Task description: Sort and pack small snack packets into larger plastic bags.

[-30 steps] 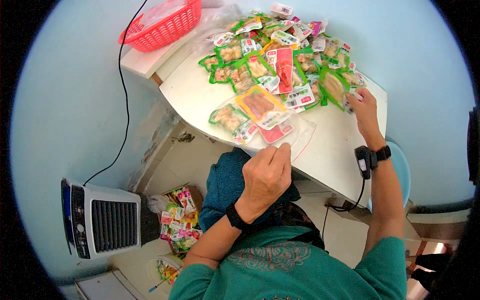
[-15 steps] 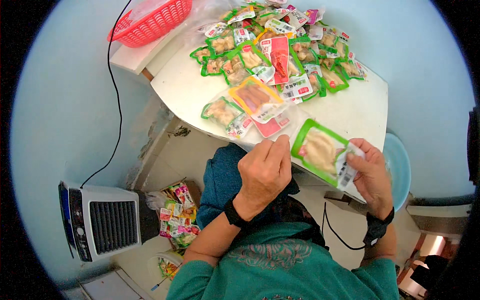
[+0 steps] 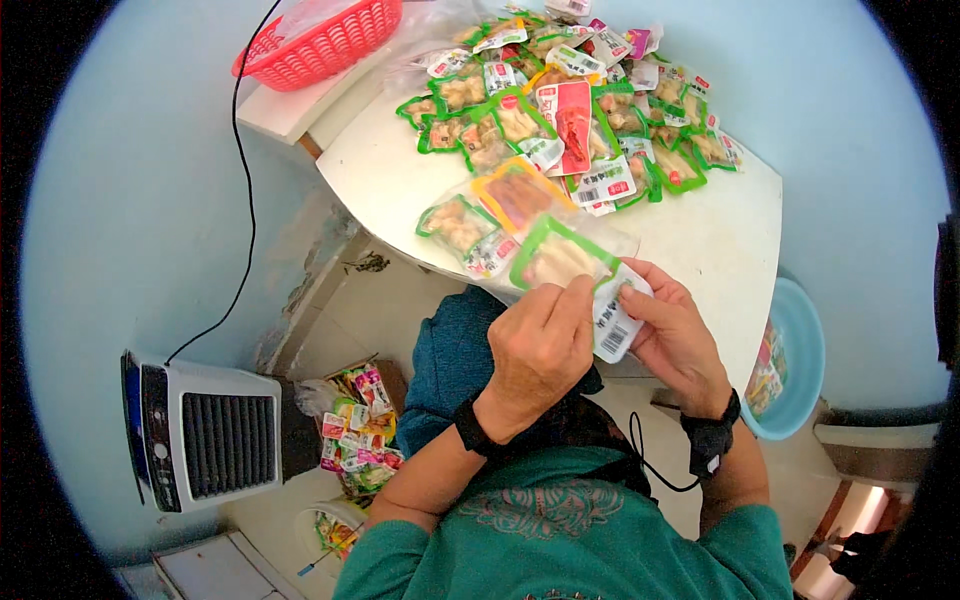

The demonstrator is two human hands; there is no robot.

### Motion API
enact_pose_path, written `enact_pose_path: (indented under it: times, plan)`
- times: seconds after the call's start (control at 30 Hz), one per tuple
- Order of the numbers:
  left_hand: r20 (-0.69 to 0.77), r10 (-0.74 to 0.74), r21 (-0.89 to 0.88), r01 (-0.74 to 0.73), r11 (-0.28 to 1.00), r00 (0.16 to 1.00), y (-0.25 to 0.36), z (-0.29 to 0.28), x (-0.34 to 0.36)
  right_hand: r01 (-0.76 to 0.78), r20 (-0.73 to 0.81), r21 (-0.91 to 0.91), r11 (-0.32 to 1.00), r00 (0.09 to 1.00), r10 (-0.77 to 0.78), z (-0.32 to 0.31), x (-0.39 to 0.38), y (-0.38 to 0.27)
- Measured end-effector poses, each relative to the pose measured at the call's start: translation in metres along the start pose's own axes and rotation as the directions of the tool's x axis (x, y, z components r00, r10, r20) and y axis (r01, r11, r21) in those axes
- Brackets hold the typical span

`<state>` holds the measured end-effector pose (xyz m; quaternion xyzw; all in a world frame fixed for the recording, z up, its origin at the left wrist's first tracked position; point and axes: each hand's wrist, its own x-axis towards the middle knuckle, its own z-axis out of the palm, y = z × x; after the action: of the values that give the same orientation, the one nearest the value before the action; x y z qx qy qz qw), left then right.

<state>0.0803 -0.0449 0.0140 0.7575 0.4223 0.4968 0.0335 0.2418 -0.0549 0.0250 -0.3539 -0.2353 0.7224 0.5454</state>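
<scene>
Head view shows me the right hand (image 3: 675, 325) clamped on the white end of one flat, green-bordered plastic packet (image 3: 562, 258), held at a clear plastic bag (image 3: 624, 241) on the white table (image 3: 725, 240); the left hand (image 3: 545, 335) pinches the bag, fingertips together.

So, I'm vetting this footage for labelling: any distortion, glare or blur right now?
Head view: curved fisheye field, corners black; head view: glare patch at lower right, nearly white; head view: held packet sharp enough to show its barcode.
</scene>
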Motion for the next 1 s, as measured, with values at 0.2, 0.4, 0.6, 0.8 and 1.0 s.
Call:
enact_pose_path:
  times: [0.2, 0.4, 0.6, 0.8, 1.0]
  plan:
    - [-0.017, 0.004, -0.010, -0.005, 1.000, 1.000, 0.000, -0.002, -0.001, -0.045, 0.134, 0.060, 0.997, 0.990, 0.037, 0.026, 0.029, 0.006]
    - [-0.023, -0.001, 0.015, 0.001, 1.000, 1.000, 0.002, -0.005, 0.001, 0.018, 0.330, 0.192, 0.981, 0.941, -0.082, 0.049, 0.056, 0.019]
    - [-0.012, 0.007, -0.044, -0.007, 0.999, 1.000, 0.003, -0.001, -0.004, 0.071, 0.275, -0.368, 0.927, 0.961, 0.035, 0.001, 0.121, 0.063]
    - [-0.006, 0.023, -0.066, -0.023, 0.998, 1.000, 0.001, -0.001, -0.004, 0.156, 0.091, -0.231, 0.960, 0.986, -0.139, 0.020, 0.112, 0.080]
    - [-0.040, 0.052, -0.083, -0.055, 0.995, 0.998, -0.003, 0.000, -0.003, -0.067, -0.039, -0.172, 0.983, 0.997, 0.061, 0.035, 0.086, 0.053]
